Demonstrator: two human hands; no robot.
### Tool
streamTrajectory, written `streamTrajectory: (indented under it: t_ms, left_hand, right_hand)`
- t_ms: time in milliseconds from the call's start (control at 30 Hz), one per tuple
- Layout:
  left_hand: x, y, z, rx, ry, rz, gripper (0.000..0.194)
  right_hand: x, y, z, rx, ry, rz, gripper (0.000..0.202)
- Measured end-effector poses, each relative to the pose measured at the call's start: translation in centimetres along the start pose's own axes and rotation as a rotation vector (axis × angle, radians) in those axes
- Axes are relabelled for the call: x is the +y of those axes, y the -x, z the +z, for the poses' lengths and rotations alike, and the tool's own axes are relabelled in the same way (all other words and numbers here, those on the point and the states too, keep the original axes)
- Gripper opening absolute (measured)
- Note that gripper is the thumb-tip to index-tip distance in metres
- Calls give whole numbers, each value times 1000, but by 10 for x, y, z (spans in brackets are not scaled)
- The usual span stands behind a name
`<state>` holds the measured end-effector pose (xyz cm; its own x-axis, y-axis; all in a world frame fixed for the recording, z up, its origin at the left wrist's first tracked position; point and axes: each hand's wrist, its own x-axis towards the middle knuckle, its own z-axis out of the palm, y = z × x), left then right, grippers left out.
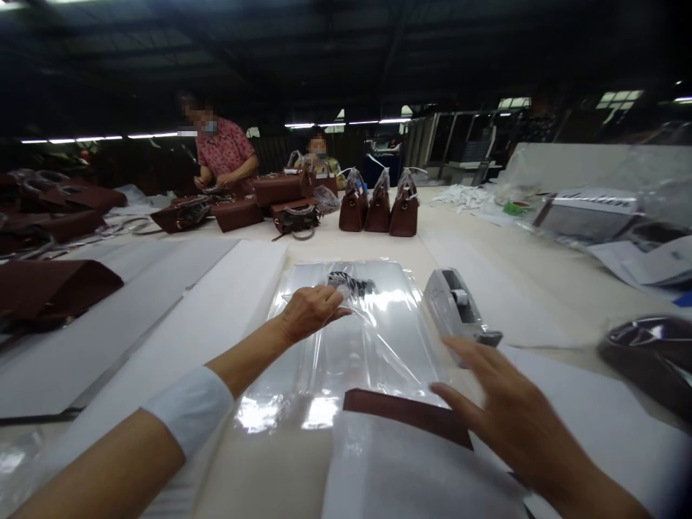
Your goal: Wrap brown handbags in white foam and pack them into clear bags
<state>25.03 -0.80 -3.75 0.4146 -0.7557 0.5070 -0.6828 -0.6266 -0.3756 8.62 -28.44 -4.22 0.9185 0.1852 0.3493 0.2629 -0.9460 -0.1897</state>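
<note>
A stack of clear plastic bags (378, 346) lies flat on the table before me, with dark printing near its far end. My left hand (316, 311) is closed over the stack, pinching the top bag, and creases run from the fingers across the film. My right hand (500, 396), slightly blurred, is open with fingers apart and nothing in it. It hovers between a grey tape dispenser (457, 306) and a brown handbag (408, 414) close to me. White wrapping (400, 468) covers most of that handbag, leaving a brown strip along its far edge visible.
Three upright brown handbags (378, 209) stand beyond the plastic. More brown handbags (238, 214) are heaped at far left, one (54, 288) nearer. White sheets (135, 310) cover the left side. At right lie a dark wrapped item (649, 360) and crumpled plastic. Two people work across the table.
</note>
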Motion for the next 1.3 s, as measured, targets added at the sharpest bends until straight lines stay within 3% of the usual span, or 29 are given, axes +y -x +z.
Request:
streamTrajectory:
  t_ms: [67,133,200,300,433,533,700,800,900,1000,1100,1200,1300]
  left_hand:
    - [0,-8,-2,30,-32,-2,39]
    - [-3,-10,-5,34,-47,17,36]
    - [-7,0,-7,6,-40,63,26]
    - [-10,39,-2,-45,-12,104,12]
    - [-13,96,11,-104,-5,61,20]
    - [-24,107,9,-127,-22,14,22]
    - [-45,108,-18,-169,5,-15,13]
    - [-38,133,-20,-254,77,13,24]
    - [-25,153,-15,-435,162,-26,23]
    - [-12,141,-15,-524,289,-151,29]
    - [8,95,-15,-481,471,-245,39]
    - [37,40,-2,-519,518,-227,45]
    - [57,8,18,-657,474,-154,25]
  right_hand:
    - [-6,-35,26,-230,55,-89,60]
    - [-6,-63,48,-330,83,-140,37]
    - [3,-77,61,-348,105,-156,19]
    - [26,-70,70,-388,120,-183,28]
    - [45,-53,79,-496,83,-235,22]
    - [45,-54,86,-510,89,-230,21]
    - [46,-68,89,-491,19,-169,15]
    - [46,-70,89,-494,-46,-143,14]
    - [45,-71,88,-504,-97,-155,21]
    - [46,-75,85,-527,-135,-176,26]
    - [48,-81,83,-540,-152,-170,20]
    - [48,-87,78,-501,-118,-131,14]
    - [47,-91,70,-423,-57,-109,16]
